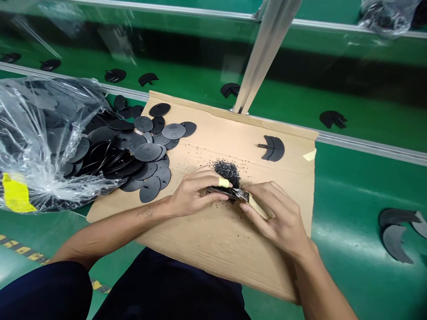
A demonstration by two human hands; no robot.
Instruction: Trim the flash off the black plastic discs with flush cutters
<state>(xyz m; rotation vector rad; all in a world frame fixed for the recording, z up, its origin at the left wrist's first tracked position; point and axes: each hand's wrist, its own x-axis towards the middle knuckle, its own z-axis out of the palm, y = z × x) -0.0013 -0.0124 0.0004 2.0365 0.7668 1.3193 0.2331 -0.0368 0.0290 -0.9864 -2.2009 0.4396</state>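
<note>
My left hand (196,191) pinches a thin black plastic disc (220,191) between thumb and fingers, and a yellowish wrap covers one fingertip. Closed around the pale handles of a pair of nippers (240,194) is my right hand (278,215). The metal jaws meet the disc's right edge; I cannot tell whether they are biting into it. Just beyond my hands lies a heap of small black clippings (227,171) on the cardboard sheet (200,240). More black oval discs (148,152) spread over the cardboard's left side.
A clear plastic bag (50,138) full of black discs lies open at the left, with a yellow label (18,193). A curved black piece (274,148) rests at the cardboard's right. Other curved pieces (395,242) lie farther right. A metal post (263,58) rises behind.
</note>
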